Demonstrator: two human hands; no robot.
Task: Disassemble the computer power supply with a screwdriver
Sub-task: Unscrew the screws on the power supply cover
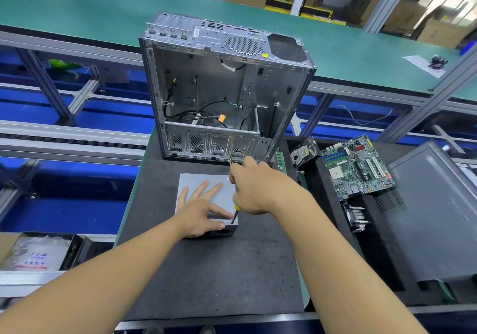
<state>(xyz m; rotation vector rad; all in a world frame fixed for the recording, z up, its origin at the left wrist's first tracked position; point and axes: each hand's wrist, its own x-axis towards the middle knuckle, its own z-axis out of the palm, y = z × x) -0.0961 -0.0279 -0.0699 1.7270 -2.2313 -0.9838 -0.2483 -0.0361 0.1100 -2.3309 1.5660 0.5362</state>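
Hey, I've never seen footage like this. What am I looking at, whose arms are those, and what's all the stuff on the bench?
There is no machine here. These are a person's two bare arms, filmed by a wide-angle camera worn on their head, looking forward and down. The left hand lies flat on a grey metal box, the power supply, steadying it on the black mat. The right hand grips a screwdriver, its tip at the box's near right corner. Behind stands an open computer case. To the right lie a motherboard and a hard drive.
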